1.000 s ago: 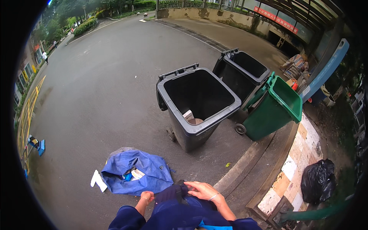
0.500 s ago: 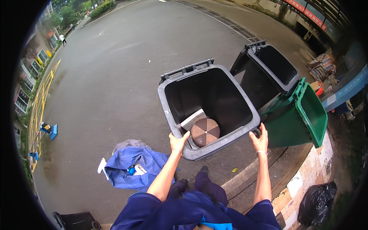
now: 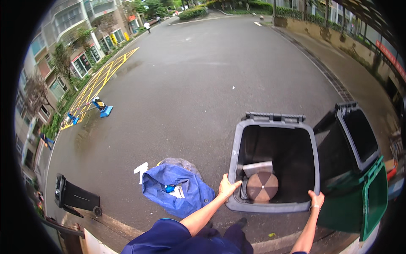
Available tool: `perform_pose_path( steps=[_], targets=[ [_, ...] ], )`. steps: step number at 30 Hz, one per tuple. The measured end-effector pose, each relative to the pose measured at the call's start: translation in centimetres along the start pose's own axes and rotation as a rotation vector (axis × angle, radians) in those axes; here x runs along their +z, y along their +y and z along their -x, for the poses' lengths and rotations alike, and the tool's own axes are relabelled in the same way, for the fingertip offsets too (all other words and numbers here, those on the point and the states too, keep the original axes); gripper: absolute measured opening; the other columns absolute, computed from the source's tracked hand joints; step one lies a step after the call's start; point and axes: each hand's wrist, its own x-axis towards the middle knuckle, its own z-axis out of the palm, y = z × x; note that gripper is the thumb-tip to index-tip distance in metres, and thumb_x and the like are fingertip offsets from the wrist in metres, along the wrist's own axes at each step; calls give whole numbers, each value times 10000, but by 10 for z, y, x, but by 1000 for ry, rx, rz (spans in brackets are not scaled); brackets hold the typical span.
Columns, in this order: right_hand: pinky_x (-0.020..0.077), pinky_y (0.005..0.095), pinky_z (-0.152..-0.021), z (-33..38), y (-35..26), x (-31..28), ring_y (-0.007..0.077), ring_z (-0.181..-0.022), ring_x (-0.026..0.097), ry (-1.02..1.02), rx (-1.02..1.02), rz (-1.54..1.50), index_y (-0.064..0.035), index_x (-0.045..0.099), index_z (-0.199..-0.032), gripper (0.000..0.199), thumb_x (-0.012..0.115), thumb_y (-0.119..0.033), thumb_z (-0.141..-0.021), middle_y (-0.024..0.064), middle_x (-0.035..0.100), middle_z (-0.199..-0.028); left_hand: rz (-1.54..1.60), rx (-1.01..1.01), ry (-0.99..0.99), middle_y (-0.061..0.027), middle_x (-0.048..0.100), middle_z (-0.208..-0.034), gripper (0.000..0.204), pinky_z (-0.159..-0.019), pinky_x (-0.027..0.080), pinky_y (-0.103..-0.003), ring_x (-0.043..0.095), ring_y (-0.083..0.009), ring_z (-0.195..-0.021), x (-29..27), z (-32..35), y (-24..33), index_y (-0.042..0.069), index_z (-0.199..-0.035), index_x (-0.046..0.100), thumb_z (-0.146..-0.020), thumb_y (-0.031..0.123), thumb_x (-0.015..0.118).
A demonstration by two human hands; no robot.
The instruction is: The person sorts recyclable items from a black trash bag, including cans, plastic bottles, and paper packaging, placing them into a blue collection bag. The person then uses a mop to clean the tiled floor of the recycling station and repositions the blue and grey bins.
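Note:
A large black wheelie bin (image 3: 270,207) with a grey rim stands open before me. My left hand (image 3: 227,187) grips its rim at the near left corner, thumb over the edge. At the near right corner my right hand (image 3: 316,198) is closed round the same rim. Down inside lies a round brown cap-like thing (image 3: 262,187) with two-toned panels, beside a pale flat box-like piece (image 3: 257,167). Left of the bin, a blue cloth sack (image 3: 194,198) slumps on the ground with its mouth open, showing blue and white items.
A second black bin (image 3: 334,144) and a green bin (image 3: 374,203) stand close on the right. At lower left is another black wheelie bin (image 3: 80,192). Blue-footed equipment (image 3: 103,109) stands near yellow road markings (image 3: 101,80). A kerb runs behind my feet.
My view has swung left and up, so the bins sit farther right and lower in it. Both hands keep their hold on the bin's rim.

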Motion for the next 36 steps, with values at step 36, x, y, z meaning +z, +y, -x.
perform_pose_path(
  steps=[36],
  targets=[
    [428,405,-954,675,112,-36,392,-1151,508,366,779,-194,34,331,-1360,1049,799,-468,-568,281,489,-1255,-525,202,-1467,-135,508,-1288,913,-1051,316,-421,449,-264,-1221,-82,92,-26,0,-1362,355,-637,273,839]
  ],
)
